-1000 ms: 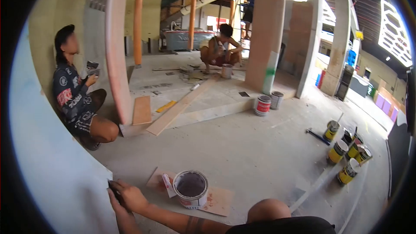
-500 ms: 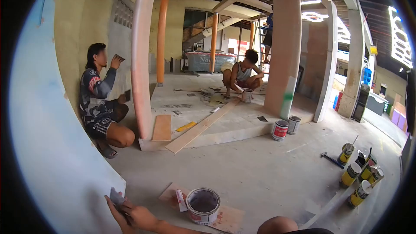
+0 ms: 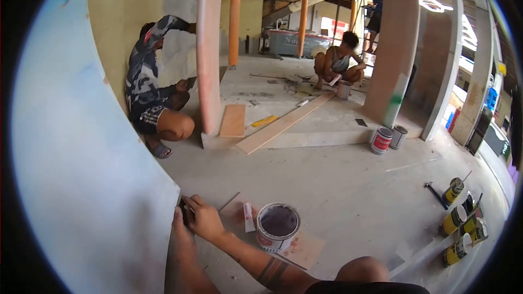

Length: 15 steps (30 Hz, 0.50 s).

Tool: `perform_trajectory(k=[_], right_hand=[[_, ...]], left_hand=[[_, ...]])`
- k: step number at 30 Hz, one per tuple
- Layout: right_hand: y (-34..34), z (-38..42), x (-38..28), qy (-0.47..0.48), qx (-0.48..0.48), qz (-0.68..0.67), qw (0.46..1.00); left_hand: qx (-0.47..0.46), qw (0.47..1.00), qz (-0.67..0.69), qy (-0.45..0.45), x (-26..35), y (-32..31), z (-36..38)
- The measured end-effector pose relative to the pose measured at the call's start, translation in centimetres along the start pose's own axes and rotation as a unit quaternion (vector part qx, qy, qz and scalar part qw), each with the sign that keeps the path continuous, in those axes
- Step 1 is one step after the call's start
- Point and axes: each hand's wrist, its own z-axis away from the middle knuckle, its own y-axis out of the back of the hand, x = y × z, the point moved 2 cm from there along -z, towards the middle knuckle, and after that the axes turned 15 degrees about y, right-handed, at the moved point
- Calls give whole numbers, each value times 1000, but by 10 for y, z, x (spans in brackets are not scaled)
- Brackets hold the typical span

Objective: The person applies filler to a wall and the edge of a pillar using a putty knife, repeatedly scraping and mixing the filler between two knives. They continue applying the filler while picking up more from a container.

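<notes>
A large pale blue-white panel [image 3: 103, 158] fills the left side, its edge running down beside my hands. My right hand [image 3: 206, 219] is closed around a dark flat scraper [image 3: 188, 213] at that edge. Just below it, my left hand [image 3: 184, 242] points upward along the panel's edge, fingers stretched and partly blurred. To the right stands an open paint can [image 3: 278, 223] with greyish filler inside. It rests on a reddish-smeared board [image 3: 305, 250], and a white and red tube [image 3: 249, 216] lies beside the can.
Several yellow and black cans [image 3: 453, 220] and a hammer [image 3: 436, 196] are on the floor at right. A long plank [image 3: 286, 124] lies over the raised step. One person [image 3: 158, 81] crouches by the wall; another [image 3: 340, 62] squats farther back. Two cans [image 3: 381, 140] stand near a pillar.
The view has swung left and down, so things appear shifted right. My right hand with the scraper has moved to the panel's edge. The crouching person has raised an arm toward the wall.
</notes>
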Motion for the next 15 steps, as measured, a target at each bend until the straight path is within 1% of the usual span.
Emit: perform_trajectory(k=[1,5,7,8,9,10,11,12,14,15], right_hand=[[-1,1,-3,4,7,-7,1000],[-12,12,-36,82,-57,-31,995],[-19,20,-44,123,-85,-59,987],[-19,23,-43,94,-104,-40,989],[-17,23,-45,60,-121,-23,991],[-19,21,-48,27,-129,-11,991],[-19,20,-41,54,-72,-22,996],[-12,13,-39,41,-55,-12,998],[6,-4,-35,21,-32,15,999],[8,-9,-29,14,-9,14,1000]], left_hand=[[-2,1000,9,-5,-3,11,-8],[-17,998,50,-35,-12,64,-42],[-25,991,129,26,-1,65,-32],[-26,984,169,59,2,66,-28],[-21,993,113,29,-7,78,-38],[-31,994,99,37,-23,93,-52],[-28,992,118,23,-24,90,-51],[-30,990,138,10,-28,73,-47],[-75,993,49,-75,-4,23,-17],[-72,996,28,-33,3,14,-7]])
